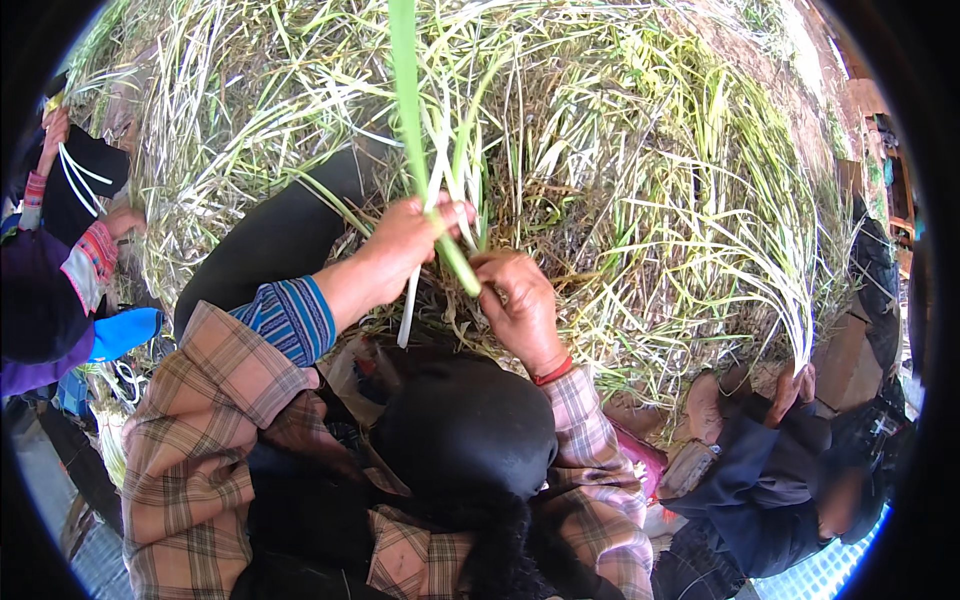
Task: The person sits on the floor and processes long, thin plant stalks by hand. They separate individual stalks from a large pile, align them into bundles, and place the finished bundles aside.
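My left hand (409,240) grips a few plant stalks in front of me. Among them, a broad green stalk (409,105) runs up past the top of the view. Its thick lower end slants down to the right. A thin white stalk (409,307) hangs below the same hand. At the broad stalk's lower end, the thumb and fingers of my right hand (521,300) are pinched together against it. Beneath both hands spreads a heap of long green and yellowish stalks and leaves (570,142).
On the right, a person in dark clothes holds a fan of pale stalks (780,292). At the left, another person's raised hand (56,127) is near thin white stalks (79,176). A bundle of pale stalks (111,442) lies at lower left. My dark-covered knee (465,420) is below my hands.
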`<state>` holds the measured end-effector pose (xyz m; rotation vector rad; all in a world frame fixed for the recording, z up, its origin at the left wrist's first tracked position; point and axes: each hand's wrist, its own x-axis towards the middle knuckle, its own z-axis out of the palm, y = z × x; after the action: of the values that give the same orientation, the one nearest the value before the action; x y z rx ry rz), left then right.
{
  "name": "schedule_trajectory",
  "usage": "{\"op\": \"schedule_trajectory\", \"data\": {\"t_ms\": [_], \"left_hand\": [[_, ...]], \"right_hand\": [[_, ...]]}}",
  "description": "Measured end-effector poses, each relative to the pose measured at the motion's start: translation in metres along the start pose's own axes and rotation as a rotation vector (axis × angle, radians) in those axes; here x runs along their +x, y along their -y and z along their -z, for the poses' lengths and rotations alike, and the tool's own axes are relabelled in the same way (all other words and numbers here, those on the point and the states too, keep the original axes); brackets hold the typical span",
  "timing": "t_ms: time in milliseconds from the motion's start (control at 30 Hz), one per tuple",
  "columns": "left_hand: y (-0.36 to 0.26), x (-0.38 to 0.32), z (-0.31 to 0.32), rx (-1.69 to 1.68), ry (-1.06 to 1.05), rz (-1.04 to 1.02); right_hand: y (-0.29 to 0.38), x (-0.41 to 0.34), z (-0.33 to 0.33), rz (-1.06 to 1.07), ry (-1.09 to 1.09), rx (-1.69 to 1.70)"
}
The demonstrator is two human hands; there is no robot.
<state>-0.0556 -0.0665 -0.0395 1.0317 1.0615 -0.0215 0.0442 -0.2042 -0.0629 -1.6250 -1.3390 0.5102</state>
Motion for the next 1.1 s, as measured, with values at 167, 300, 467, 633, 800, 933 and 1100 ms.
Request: {"op": "schedule_trajectory", "data": {"t_ms": [167,300,467,633,800,933,1100], "left_hand": [[-0.027,0.000,0.007,-0.141,-0.108,-0.129],[-0.057,0.000,0.022,-0.158,-0.213,-0.382],[-0.058,-0.006,0.019,-0.088,-0.026,-0.437],[-0.052,-0.011,0.009,-0.074,0.189,-0.465],[-0.061,-0.013,0.020,-0.322,0.088,-0.509],[-0.070,-0.011,0.029,-0.406,0.054,-0.585],[-0.067,-0.012,0.032,-0.455,-0.015,-0.614]], "right_hand": [[-0.024,-0.037,0.000,-0.111,0.437,-0.054],[-0.040,-0.067,0.000,-0.517,0.906,-0.505],[-0.021,-0.039,0.022,-0.317,0.303,0.057],[-0.002,0.052,0.023,-0.068,0.063,0.040],[-0.005,0.064,0.008,-0.214,0.096,0.362],[-0.018,0.027,0.018,-0.291,-0.135,0.307],[-0.035,-0.021,0.036,-0.553,-0.297,0.434]]}}
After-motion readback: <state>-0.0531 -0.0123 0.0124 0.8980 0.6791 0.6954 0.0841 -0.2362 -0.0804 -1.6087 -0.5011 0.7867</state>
